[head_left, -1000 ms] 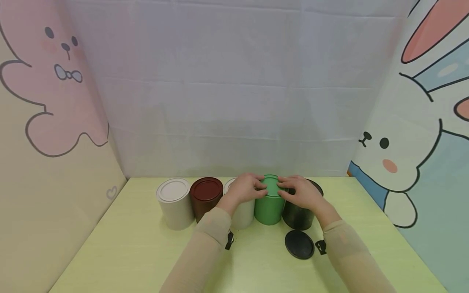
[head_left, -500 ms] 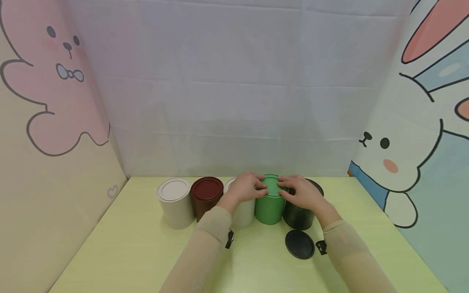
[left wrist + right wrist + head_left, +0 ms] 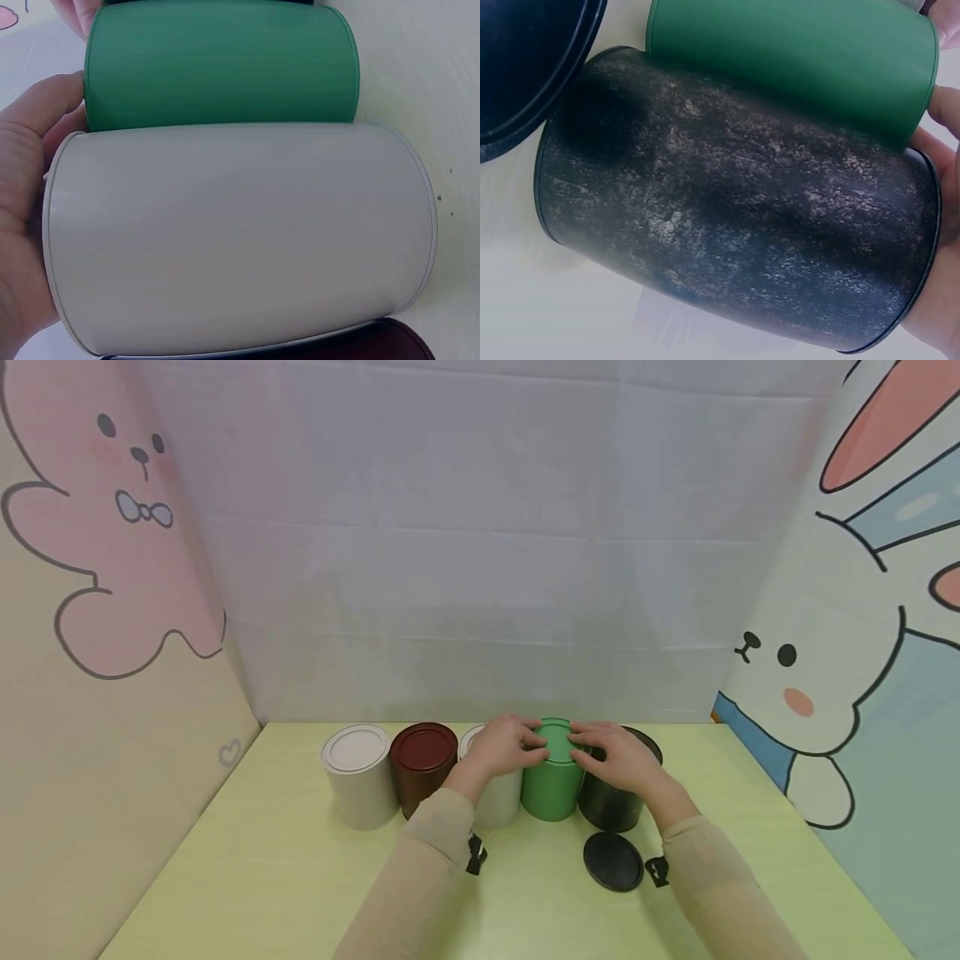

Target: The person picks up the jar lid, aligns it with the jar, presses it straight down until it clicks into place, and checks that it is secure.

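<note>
A green canister [image 3: 550,793] with a green lid [image 3: 558,745] stands in the row at the table's back. My left hand [image 3: 497,745] reaches over the white canister [image 3: 498,797] beside it, fingertips and thumb touching the left side of the green lid. From the other side my right hand [image 3: 618,753] arches over the dark speckled canister [image 3: 742,202], its fingertips and thumb at the lid's right side. The fingers of both hands are loosely bent and spread. Much of the dark canister's top is hidden under my right hand.
A black round lid [image 3: 613,861] lies on the pale yellow-green table [image 3: 525,910] before the dark canister. To the left stand a dark red-brown lidded canister [image 3: 423,752] and another white lidded canister [image 3: 360,785]. A white cloth wall [image 3: 480,568] rises behind.
</note>
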The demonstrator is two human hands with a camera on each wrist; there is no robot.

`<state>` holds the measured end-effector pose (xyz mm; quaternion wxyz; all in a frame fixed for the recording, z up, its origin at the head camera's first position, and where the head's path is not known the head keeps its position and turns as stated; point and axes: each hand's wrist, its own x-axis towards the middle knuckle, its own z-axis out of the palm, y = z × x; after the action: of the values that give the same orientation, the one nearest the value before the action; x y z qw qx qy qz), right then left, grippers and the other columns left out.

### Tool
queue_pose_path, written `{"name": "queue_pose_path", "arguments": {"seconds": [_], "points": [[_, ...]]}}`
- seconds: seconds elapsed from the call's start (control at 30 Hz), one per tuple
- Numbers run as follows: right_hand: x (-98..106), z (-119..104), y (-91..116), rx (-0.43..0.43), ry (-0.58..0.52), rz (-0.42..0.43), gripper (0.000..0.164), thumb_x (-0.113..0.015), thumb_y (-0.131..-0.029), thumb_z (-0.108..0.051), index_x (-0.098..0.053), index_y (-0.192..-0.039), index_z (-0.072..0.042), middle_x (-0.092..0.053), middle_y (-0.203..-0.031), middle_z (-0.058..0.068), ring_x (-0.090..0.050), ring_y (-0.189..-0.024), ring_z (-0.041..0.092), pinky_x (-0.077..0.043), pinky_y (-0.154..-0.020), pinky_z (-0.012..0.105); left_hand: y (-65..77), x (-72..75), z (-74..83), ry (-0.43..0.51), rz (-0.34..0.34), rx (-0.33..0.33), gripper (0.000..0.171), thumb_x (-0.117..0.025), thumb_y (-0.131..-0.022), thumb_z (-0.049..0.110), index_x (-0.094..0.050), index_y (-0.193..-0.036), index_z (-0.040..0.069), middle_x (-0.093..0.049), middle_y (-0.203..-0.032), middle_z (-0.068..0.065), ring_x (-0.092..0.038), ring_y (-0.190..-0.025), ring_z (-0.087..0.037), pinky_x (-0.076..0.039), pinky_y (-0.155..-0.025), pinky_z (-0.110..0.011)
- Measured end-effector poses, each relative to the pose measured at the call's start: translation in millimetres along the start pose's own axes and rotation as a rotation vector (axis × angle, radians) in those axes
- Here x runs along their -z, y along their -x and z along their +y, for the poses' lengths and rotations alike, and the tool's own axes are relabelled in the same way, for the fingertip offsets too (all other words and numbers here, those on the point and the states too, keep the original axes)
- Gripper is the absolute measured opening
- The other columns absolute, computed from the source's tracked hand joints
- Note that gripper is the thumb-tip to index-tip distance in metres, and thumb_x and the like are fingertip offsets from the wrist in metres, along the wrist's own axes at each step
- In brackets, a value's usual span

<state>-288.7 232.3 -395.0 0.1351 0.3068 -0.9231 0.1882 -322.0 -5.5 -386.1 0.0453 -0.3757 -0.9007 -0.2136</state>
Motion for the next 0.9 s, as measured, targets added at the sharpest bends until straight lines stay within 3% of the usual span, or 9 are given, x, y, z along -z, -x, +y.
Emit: {"name": "queue_pose_path", "arguments": {"seconds": [0.43, 0.73, 0.9], "points": [[0, 0, 1, 0.015, 0.086, 0.007, 0.039, -0.068, -0.095, -0.023, -0.067, -0.126, 0.001, -0.057, -0.137, 0.019, -0.050, -0.127, 0.041, -0.040, -0.104, 0.055, 1.1, -3.8, -0.1, 0.007, 0.057, -0.008, 0.029, -0.068, -0.096, 0.028, -0.075, -0.117, 0.010, -0.061, -0.134, -0.010, -0.054, -0.126, -0.026, -0.044, -0.104, -0.036], [1, -5, 11, 0.127, 0.056, 0.180, 0.044, -0.077, -0.087, -0.016, -0.066, -0.126, 0.001, -0.064, -0.127, 0.018, -0.057, -0.118, 0.038, -0.043, -0.100, 0.055, 11.5, -2.4, 2.6, 0.121, 0.194, 0.012, 0.028, -0.068, -0.095, 0.023, -0.074, -0.118, 0.009, -0.066, -0.125, -0.007, -0.057, -0.120, -0.025, -0.047, -0.100, -0.037], [1, -8, 22, 0.167, 0.009, 0.272, 0.046, -0.080, -0.081, -0.008, -0.067, -0.124, 0.002, -0.068, -0.119, 0.014, -0.061, -0.109, 0.035, -0.046, -0.095, 0.053, 20.0, -4.9, 11.5, 0.181, 0.288, -0.013, 0.027, -0.069, -0.094, 0.020, -0.074, -0.117, 0.007, -0.069, -0.119, -0.008, -0.059, -0.115, -0.026, -0.048, -0.098, -0.038]]}}
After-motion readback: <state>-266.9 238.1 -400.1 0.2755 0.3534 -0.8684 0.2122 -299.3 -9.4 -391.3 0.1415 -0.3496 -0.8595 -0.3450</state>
